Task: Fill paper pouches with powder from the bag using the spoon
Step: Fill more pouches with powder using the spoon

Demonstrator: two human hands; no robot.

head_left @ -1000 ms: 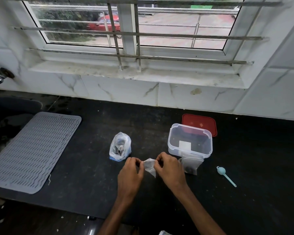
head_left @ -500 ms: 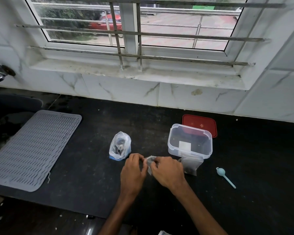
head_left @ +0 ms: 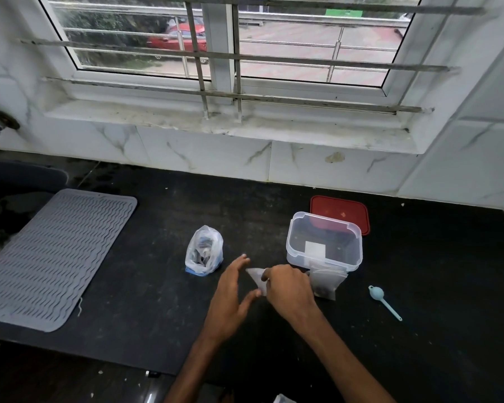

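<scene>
The step in hand looks like opening a paper pouch (head_left: 257, 280) so it can take powder. The right hand (head_left: 288, 292) pinches the small, pale, flat, triangular piece at its edge. The left hand (head_left: 230, 295) is spread loose beside it, thumb near the lower corner; whether it touches I cannot tell. To do this well, the pinch should stay light on one ply while the left fingers tease the other ply away, because thin paper creases or tears if tugged. The mouth should also face up before the spoon is fetched. The spoon (head_left: 382, 299), pale blue plastic with a round bowl and a slim handle, lies untouched at three o'clock from the hands on the dark matte bench (head_left: 448, 286). A clear zip bag (head_left: 326, 285) with dark powder low inside leans on a glossy, rounded clear tub (head_left: 323, 242) at one o'clock. A crinkled white plastic bag (head_left: 205, 251) stands at eleven o'clock.
</scene>
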